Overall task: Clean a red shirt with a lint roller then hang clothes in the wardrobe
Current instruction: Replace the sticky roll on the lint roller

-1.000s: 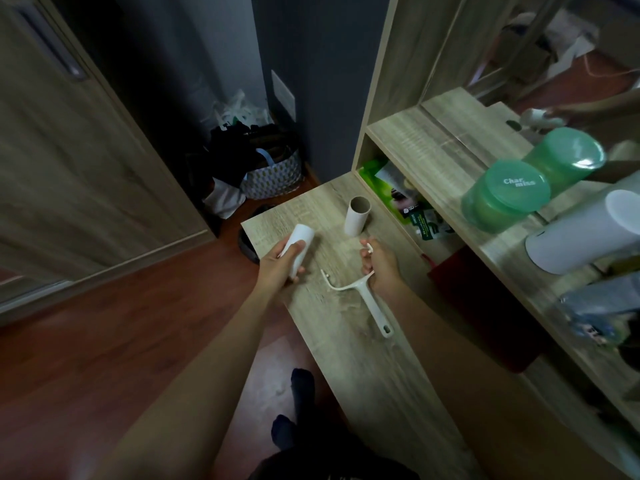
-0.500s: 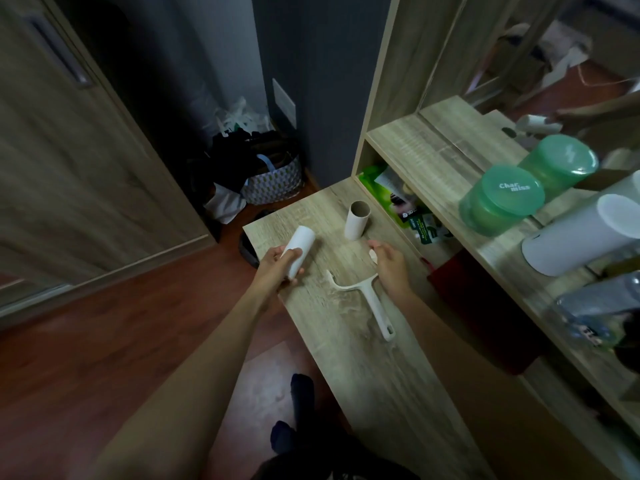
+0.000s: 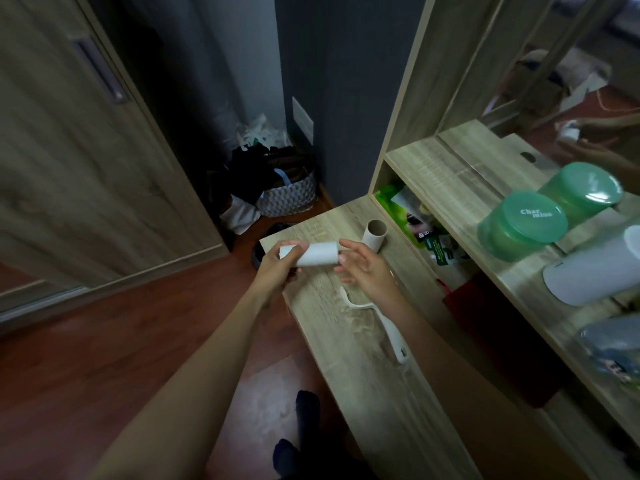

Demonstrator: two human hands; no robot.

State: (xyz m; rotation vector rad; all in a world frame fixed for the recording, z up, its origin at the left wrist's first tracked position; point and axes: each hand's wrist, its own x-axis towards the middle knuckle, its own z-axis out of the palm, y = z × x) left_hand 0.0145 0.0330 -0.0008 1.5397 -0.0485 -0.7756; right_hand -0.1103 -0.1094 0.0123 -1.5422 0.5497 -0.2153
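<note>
My left hand (image 3: 277, 268) grips a white lint roll (image 3: 317, 253) by its left end and holds it level above the wooden table (image 3: 381, 393). My right hand (image 3: 367, 271) is at the roll's right end with its fingers spread, the fingertips touching the roll. The white roller handle (image 3: 389, 325) lies on the table below my right hand, with no roll on it. An empty cardboard core (image 3: 375, 234) stands upright just behind the hands. A red cloth (image 3: 485, 327) lies in the low shelf at the right.
A green lidded jar (image 3: 523, 225) and a white cylinder (image 3: 595, 268) stand on the upper shelf, with a mirror behind them. A patterned bag of clothes (image 3: 287, 195) sits on the floor by the wardrobe door (image 3: 86, 150). Green packets (image 3: 412, 216) fill the shelf niche.
My right hand let go of the roller handle, which now lies on the table, and rose to the roll's right end. My left hand lifted the roll and turned it level.
</note>
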